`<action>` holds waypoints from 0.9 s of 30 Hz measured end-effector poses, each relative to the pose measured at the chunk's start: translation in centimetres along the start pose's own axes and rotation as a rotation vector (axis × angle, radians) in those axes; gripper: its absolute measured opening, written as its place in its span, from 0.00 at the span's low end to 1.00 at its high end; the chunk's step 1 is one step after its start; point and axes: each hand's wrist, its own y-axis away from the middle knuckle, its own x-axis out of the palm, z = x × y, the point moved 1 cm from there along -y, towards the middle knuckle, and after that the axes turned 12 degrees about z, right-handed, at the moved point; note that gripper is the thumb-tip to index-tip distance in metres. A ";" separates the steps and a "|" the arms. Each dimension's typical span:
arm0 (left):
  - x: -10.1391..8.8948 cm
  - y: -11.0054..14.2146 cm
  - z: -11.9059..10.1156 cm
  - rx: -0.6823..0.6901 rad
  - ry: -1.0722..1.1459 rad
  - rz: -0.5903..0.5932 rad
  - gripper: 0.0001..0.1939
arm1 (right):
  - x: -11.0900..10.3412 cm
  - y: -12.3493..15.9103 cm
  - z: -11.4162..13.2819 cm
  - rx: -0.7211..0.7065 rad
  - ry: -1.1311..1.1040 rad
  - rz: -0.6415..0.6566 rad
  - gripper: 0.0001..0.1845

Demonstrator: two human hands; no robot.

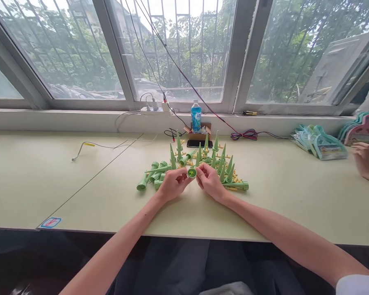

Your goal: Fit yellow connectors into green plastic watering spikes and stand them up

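Note:
Between my two hands is a green plastic plant watering spike (192,173), its round hollow end turned toward me. My left hand (174,183) grips it from the left with thumb and fingers. From the right, the fingertips of my right hand (209,180) pinch at its rim; whether they also hold a small part I cannot make out. Behind my hands several green cone spikes (229,172) stand upright, with small yellow valve pieces (237,180) scattered among them. More green spikes (155,174) lie in a heap beside my left hand.
Beyond the spikes are a black phone (199,144), a small cardboard box (206,127) and a blue bottle (196,117). Coiled cable (244,134) lies by the sill. At right, packaged teal items (321,143) sit near another person's hand (366,159). A thin wire (78,155) lies left.

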 end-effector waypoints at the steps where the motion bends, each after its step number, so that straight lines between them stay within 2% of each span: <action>1: 0.0 0.0 0.0 -0.004 0.027 0.006 0.16 | 0.0 0.0 0.0 -0.001 0.002 0.000 0.20; 6: 0.0 -0.1 -0.1 -0.009 0.154 0.022 0.15 | -0.1 0.0 -0.1 0.019 -0.009 -0.006 0.21; 10: -0.2 -0.2 -0.5 -0.038 0.277 0.037 0.16 | 0.0 0.0 -0.2 -0.017 -0.006 -0.011 0.21; 17: -0.6 -0.2 -1.0 -0.133 0.501 0.132 0.16 | 0.0 0.2 -0.1 -0.011 0.068 -0.026 0.21; 23: -0.8 -0.1 -1.1 -0.225 0.627 0.239 0.20 | 0.2 0.2 0.0 -0.059 0.062 0.007 0.18; 27: -0.7 -0.2 -0.9 -0.252 0.600 0.220 0.20 | 0.2 0.1 -0.2 -0.048 0.051 0.003 0.17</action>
